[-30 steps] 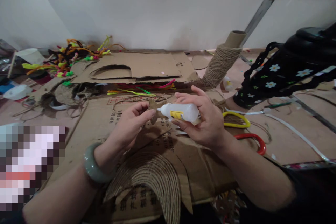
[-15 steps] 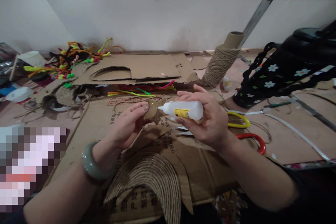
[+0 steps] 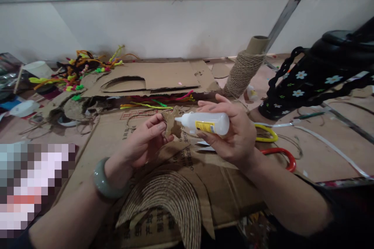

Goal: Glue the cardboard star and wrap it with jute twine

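Note:
Between the fingers and thumb of my left hand (image 3: 147, 136) is a small, ragged-edged piece of brown cardboard (image 3: 173, 121) with shiny spots on it. My right hand (image 3: 235, 134) is closed around a white glue bottle (image 3: 209, 123) with a yellow label, held almost level. Its nozzle points left, at the cardboard piece; whether it touches cannot be seen. Below my hands, a crescent covered in rows of twine (image 3: 172, 186) lies on a large printed cardboard sheet (image 3: 108, 163). Scissors (image 3: 206, 146) with pale blades lie partly under my right hand.
A twine cone (image 3: 245, 70) and a black flowered bottle (image 3: 315, 74) stand at the right. Yellow (image 3: 267, 133) and red handles (image 3: 284, 157) lie nearer. Behind are a cut cardboard panel (image 3: 169, 74) and colourful pipe cleaners (image 3: 84, 66) at the left.
The cardboard piece has turned in my left hand, whose fingers have shifted their hold. The glue bottle stays in my right hand, nearly in the same place.

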A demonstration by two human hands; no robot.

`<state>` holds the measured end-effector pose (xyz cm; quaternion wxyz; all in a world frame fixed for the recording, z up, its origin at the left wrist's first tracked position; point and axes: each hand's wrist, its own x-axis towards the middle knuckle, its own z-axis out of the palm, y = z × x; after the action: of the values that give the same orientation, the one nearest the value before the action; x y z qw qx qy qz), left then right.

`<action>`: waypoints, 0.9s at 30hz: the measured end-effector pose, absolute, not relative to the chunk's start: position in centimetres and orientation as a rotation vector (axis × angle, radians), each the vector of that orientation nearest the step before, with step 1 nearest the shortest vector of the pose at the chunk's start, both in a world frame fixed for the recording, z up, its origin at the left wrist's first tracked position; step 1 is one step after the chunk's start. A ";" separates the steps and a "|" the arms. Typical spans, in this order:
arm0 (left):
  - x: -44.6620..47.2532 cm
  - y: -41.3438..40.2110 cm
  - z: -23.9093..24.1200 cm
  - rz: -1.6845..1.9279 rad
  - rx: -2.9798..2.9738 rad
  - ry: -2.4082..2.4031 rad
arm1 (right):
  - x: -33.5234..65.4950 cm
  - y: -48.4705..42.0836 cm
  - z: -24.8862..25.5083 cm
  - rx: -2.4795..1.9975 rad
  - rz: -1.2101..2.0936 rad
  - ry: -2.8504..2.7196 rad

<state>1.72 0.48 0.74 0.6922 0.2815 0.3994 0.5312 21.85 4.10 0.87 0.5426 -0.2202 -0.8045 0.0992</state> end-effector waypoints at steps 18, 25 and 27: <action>1.7 0.3 0.5 1.163 0.748 0.821 | 22.0 3.8 0.9 -0.520 0.244 -1.900; 1.7 0.3 0.7 1.170 0.726 0.766 | 22.0 3.8 1.0 -0.490 0.277 -1.901; 1.7 0.4 0.7 1.186 0.723 0.761 | 22.1 3.9 1.0 -0.458 0.302 -1.918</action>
<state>1.74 0.37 0.71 0.7026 0.3248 0.3419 0.5329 22.10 3.85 1.02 0.5425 -0.1930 -0.8076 0.1272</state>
